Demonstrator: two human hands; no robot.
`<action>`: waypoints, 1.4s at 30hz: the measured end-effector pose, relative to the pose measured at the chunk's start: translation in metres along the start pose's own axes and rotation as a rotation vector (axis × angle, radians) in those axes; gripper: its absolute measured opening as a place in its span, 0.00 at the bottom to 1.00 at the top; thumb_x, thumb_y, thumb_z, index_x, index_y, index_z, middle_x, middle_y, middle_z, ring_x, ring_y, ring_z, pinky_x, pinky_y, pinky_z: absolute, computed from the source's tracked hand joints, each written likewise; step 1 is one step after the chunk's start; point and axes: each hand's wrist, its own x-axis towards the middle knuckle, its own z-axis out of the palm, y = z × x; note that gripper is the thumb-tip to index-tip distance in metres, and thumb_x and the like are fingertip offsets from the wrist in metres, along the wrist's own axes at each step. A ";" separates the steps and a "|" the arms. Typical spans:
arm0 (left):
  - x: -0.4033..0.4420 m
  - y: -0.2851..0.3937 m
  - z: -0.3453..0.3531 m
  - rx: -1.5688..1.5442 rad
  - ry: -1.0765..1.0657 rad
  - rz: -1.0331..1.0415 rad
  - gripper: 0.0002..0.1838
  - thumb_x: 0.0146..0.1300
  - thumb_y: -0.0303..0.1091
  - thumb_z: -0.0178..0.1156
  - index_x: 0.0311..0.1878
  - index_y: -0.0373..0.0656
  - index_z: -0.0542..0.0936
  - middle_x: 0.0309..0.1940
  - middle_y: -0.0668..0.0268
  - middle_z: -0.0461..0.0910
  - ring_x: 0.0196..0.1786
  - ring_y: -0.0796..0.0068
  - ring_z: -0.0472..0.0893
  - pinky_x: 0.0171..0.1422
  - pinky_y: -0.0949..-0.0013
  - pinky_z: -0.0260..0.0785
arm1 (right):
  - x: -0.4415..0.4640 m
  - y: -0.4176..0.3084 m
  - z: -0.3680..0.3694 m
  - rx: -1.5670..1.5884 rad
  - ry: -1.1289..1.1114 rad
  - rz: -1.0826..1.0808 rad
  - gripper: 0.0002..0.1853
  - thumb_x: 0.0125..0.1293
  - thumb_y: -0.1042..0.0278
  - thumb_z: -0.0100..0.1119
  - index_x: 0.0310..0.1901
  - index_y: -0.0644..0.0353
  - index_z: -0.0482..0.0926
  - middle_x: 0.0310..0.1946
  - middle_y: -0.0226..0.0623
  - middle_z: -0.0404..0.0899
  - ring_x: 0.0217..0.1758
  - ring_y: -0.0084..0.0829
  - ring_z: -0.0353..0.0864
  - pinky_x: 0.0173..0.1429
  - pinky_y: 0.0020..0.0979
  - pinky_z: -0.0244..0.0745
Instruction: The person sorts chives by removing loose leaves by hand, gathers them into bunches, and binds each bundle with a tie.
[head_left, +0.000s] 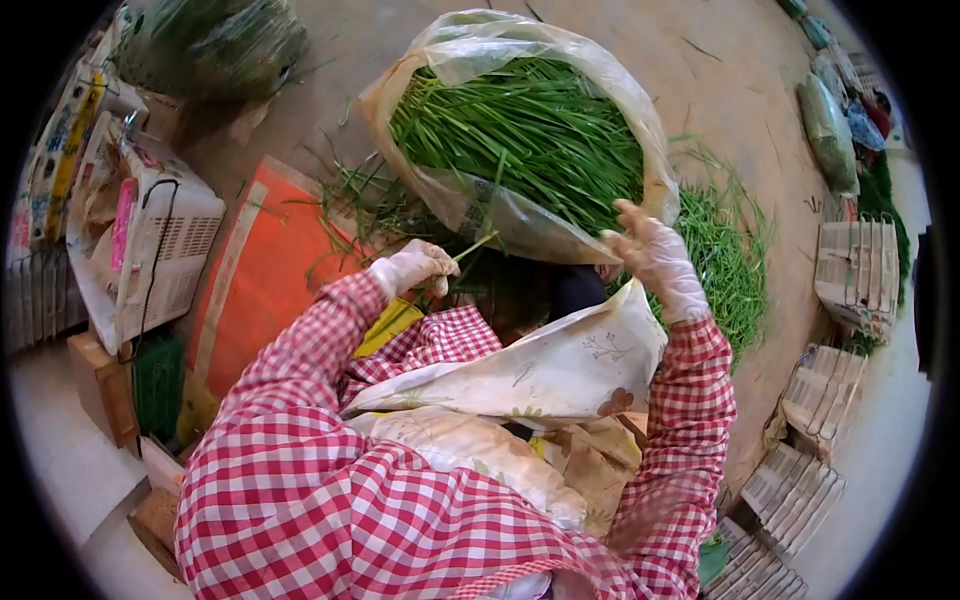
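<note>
A clear plastic bag stands open in front of me, full of long, thin green leaves that look like chives. My left hand, in a thin whitish glove, is closed on a few chive stalks left of the bag's near edge. My right hand, gloved too, is at the bag's near right rim with its fingers apart; I see nothing held in it. More loose chives are heaped on the floor to its right. A pale cloth with a leaf print lies across my lap.
An orange mat with scattered trimmings lies to the left. White plastic crates stand beyond it. Another filled bag sits at the upper left. Several crates line the right side, with a stuffed bag farther back.
</note>
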 end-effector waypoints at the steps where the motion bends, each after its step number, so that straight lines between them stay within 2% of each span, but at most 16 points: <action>1: -0.021 0.013 0.009 -0.017 -0.068 0.089 0.12 0.66 0.34 0.51 0.38 0.33 0.77 0.16 0.66 0.76 0.17 0.80 0.73 0.23 0.76 0.66 | -0.006 -0.010 0.006 0.180 -0.071 0.025 0.27 0.62 0.55 0.58 0.59 0.60 0.69 0.46 0.46 0.79 0.48 0.37 0.79 0.52 0.32 0.73; 5: -0.094 0.060 0.048 -0.144 -0.116 0.330 0.13 0.67 0.34 0.50 0.38 0.33 0.77 0.16 0.66 0.75 0.16 0.81 0.73 0.22 0.80 0.66 | -0.030 -0.057 0.009 0.766 -0.400 -0.030 0.23 0.67 0.55 0.52 0.55 0.66 0.72 0.41 0.40 0.80 0.43 0.27 0.78 0.50 0.28 0.72; 7: -0.118 0.072 0.059 -0.118 -0.136 0.333 0.13 0.66 0.34 0.52 0.37 0.32 0.78 0.18 0.66 0.77 0.17 0.81 0.74 0.22 0.80 0.66 | -0.041 -0.099 0.002 0.624 -0.518 0.182 0.35 0.67 0.36 0.36 0.55 0.65 0.72 0.38 0.41 0.82 0.38 0.25 0.81 0.41 0.21 0.73; 10: -0.147 0.078 0.072 -0.049 -0.189 0.319 0.12 0.66 0.31 0.52 0.37 0.30 0.78 0.18 0.66 0.77 0.18 0.81 0.75 0.23 0.80 0.66 | -0.042 -0.121 0.018 0.840 -0.623 0.160 0.38 0.66 0.33 0.35 0.51 0.65 0.76 0.19 0.26 0.71 0.20 0.18 0.67 0.27 0.20 0.62; 13: -0.169 0.079 0.081 -0.062 -0.234 0.287 0.11 0.66 0.29 0.51 0.35 0.31 0.79 0.17 0.66 0.77 0.17 0.82 0.75 0.25 0.82 0.65 | -0.043 -0.127 0.021 1.255 -0.561 0.186 0.29 0.68 0.43 0.43 0.46 0.66 0.79 0.13 0.19 0.58 0.15 0.15 0.53 0.21 0.21 0.46; 16: -0.178 0.076 0.080 -0.017 -0.229 0.356 0.11 0.66 0.29 0.51 0.35 0.32 0.79 0.18 0.67 0.78 0.17 0.81 0.75 0.26 0.81 0.66 | -0.056 -0.128 0.006 1.171 -0.077 0.060 0.22 0.67 0.49 0.51 0.36 0.63 0.82 0.10 0.19 0.62 0.12 0.14 0.55 0.18 0.17 0.53; 18: -0.179 0.074 0.083 -0.007 -0.243 0.409 0.10 0.65 0.29 0.52 0.34 0.32 0.79 0.18 0.66 0.78 0.19 0.81 0.76 0.28 0.81 0.67 | -0.059 -0.093 -0.020 0.901 0.274 0.016 0.20 0.67 0.52 0.51 0.41 0.63 0.79 0.15 0.24 0.69 0.16 0.16 0.67 0.19 0.17 0.62; 20: -0.175 0.071 0.089 0.016 -0.152 0.532 0.10 0.65 0.30 0.52 0.34 0.32 0.79 0.19 0.65 0.78 0.20 0.80 0.77 0.30 0.80 0.67 | -0.074 -0.100 -0.048 1.268 0.571 0.119 0.20 0.66 0.52 0.54 0.49 0.62 0.73 0.26 0.30 0.75 0.23 0.22 0.77 0.22 0.18 0.69; 21: -0.172 0.070 0.094 -0.001 -0.166 0.523 0.12 0.66 0.32 0.52 0.35 0.32 0.78 0.20 0.65 0.78 0.22 0.80 0.78 0.31 0.80 0.67 | -0.088 -0.095 -0.055 1.286 0.291 0.058 0.23 0.65 0.56 0.55 0.55 0.61 0.66 0.40 0.36 0.77 0.34 0.28 0.83 0.29 0.20 0.76; 23: -0.177 0.081 0.108 0.165 -0.175 0.604 0.12 0.65 0.33 0.52 0.35 0.32 0.78 0.20 0.65 0.78 0.22 0.80 0.77 0.31 0.80 0.67 | -0.111 -0.112 -0.033 1.214 -0.034 0.108 0.29 0.61 0.64 0.59 0.61 0.62 0.61 0.47 0.43 0.76 0.32 0.29 0.83 0.30 0.21 0.77; 27: -0.181 0.093 0.143 0.307 -0.181 0.640 0.12 0.64 0.33 0.52 0.35 0.33 0.78 0.19 0.66 0.77 0.22 0.80 0.75 0.28 0.78 0.66 | -0.150 -0.142 -0.011 0.814 0.068 -0.071 0.16 0.58 0.65 0.60 0.47 0.64 0.77 0.29 0.35 0.81 0.30 0.19 0.78 0.36 0.25 0.75; 30: -0.186 0.118 0.133 0.510 -0.219 0.613 0.12 0.64 0.34 0.52 0.36 0.33 0.78 0.20 0.67 0.76 0.21 0.81 0.73 0.28 0.78 0.63 | -0.145 -0.119 -0.012 0.345 0.551 -0.417 0.06 0.55 0.69 0.57 0.32 0.59 0.80 0.25 0.41 0.79 0.27 0.36 0.80 0.33 0.34 0.74; 35: -0.170 0.145 0.104 0.526 -0.134 0.949 0.13 0.66 0.35 0.52 0.42 0.33 0.78 0.27 0.67 0.77 0.27 0.80 0.75 0.37 0.77 0.67 | -0.135 -0.066 -0.047 -0.575 1.027 0.081 0.15 0.57 0.61 0.55 0.39 0.67 0.75 0.35 0.51 0.77 0.34 0.45 0.80 0.39 0.40 0.75; 39: -0.159 0.164 0.138 0.849 -0.060 1.070 0.13 0.66 0.35 0.51 0.44 0.35 0.78 0.31 0.65 0.77 0.35 0.79 0.75 0.49 0.72 0.65 | -0.174 -0.111 -0.064 0.361 0.507 -0.371 0.33 0.59 0.40 0.51 0.55 0.63 0.70 0.53 0.57 0.70 0.57 0.48 0.71 0.59 0.37 0.66; 40: -0.145 0.164 0.139 1.008 0.017 1.126 0.14 0.65 0.36 0.52 0.46 0.35 0.77 0.33 0.64 0.77 0.39 0.78 0.74 0.53 0.71 0.63 | -0.171 -0.121 -0.053 0.311 0.654 -0.470 0.26 0.59 0.44 0.53 0.50 0.58 0.75 0.50 0.49 0.74 0.53 0.43 0.74 0.57 0.37 0.68; 42: -0.113 0.162 0.149 0.333 -0.512 1.169 0.20 0.63 0.38 0.53 0.54 0.35 0.73 0.45 0.62 0.76 0.49 0.75 0.74 0.57 0.71 0.61 | -0.184 -0.129 -0.053 0.635 0.544 -0.320 0.23 0.60 0.47 0.55 0.47 0.58 0.77 0.48 0.44 0.77 0.51 0.38 0.75 0.57 0.36 0.68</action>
